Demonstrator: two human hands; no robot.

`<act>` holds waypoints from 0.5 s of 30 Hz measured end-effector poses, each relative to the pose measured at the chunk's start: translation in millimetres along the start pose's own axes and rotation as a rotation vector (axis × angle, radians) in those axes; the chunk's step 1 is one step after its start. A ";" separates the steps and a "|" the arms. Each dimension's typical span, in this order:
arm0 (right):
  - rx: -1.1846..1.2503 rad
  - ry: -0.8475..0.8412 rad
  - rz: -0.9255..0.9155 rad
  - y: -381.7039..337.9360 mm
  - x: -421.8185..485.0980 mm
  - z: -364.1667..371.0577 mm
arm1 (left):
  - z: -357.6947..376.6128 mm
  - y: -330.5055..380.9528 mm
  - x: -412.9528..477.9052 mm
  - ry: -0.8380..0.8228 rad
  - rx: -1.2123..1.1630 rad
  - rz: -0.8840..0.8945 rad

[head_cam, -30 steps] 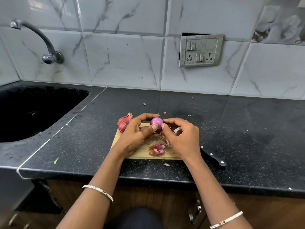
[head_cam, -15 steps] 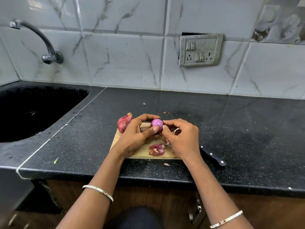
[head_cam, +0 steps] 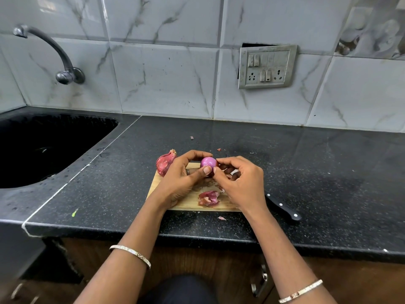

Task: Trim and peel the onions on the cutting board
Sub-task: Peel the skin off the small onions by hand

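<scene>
Two hands meet above the far part of a wooden cutting board [head_cam: 186, 202] that lies on a black speckled countertop [head_cam: 306, 172]. Between them is a small peeled onion [head_cam: 208, 162], smooth and shiny purple, held up off the board. The left hand [head_cam: 184, 178] curls round it from the left, with the thumb pressed against its near side and the forefinger arched over its far side; a ring shows on one finger of this hand. The right hand [head_cam: 238, 183] comes in from the right with its fingers curled, thumb and fingertips pinching at the onion's right side; whether they grip the flesh or a bit of skin cannot be told.

An unpeeled onion [head_cam: 164, 164], dry and reddish, sits at the board's far left corner, just beside the left hand. A crumpled heap of onion peel [head_cam: 208, 198] lies on the near part of the board, between the two wrists. More small scraps of skin dot the countertop, one just near of the board's near edge [head_cam: 221, 218] and a few on the far side.

A black-handled knife [head_cam: 282, 209] lies on the countertop at the right of the board, its blade end hidden behind the right wrist. Each wrist bears a thin pale bangle [head_cam: 131, 255]. A dark sink [head_cam: 65, 150] is set into the counter at the left, with a curved tap [head_cam: 54, 53] on the tiled wall over it. A switch plate [head_cam: 266, 66] with sockets is mounted on the wall at the far right.
</scene>
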State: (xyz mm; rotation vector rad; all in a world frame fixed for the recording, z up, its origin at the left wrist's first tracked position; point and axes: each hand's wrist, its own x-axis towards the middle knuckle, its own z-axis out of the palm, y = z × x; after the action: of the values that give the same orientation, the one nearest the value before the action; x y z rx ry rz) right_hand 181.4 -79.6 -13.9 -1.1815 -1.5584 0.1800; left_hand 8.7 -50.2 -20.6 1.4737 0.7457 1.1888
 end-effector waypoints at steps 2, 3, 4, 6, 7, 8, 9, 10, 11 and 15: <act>-0.001 0.000 0.004 1.1 -0.2 -0.1 | -0.1 -0.2 -0.1 -0.002 0.009 0.002; 0.000 0.000 0.005 1.4 -0.4 -0.3 | -0.1 0.0 -0.1 0.002 0.018 0.006; 0.001 0.000 0.006 1.5 -0.5 -0.3 | -0.2 0.3 -0.1 0.009 0.027 0.010; 0.003 0.002 0.008 1.7 -0.3 0.1 | -0.8 -0.3 0.4 0.017 0.047 0.023; 0.003 0.003 0.011 1.9 -0.2 0.4 | -1.2 -0.8 0.6 0.017 0.056 0.027; 0.002 0.001 0.012 2.1 0.0 0.6 | -1.4 -0.9 0.7 0.020 0.062 0.025; 0.000 -0.001 0.014 2.3 0.1 0.7 | -1.3 -0.9 0.7 0.022 0.065 0.022; 0.000 -0.003 0.016 2.5 0.1 0.7 | -1.5 -1.1 0.5 0.020 0.072 0.023; 0.001 -0.003 0.018 2.7 0.0 0.8 | -1.3 -1.0 0.6 0.019 0.081 0.025; -0.016 0.001 0.015 2.9 -1.1 1.7 | -0.5 0.4 0.3 0.008 0.091 0.034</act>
State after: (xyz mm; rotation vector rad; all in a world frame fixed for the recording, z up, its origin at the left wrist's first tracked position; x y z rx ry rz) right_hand 181.6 -78.3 -17.2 -1.2056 -1.5536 0.1771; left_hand 8.2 -49.9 -20.2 1.5624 0.7920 1.2008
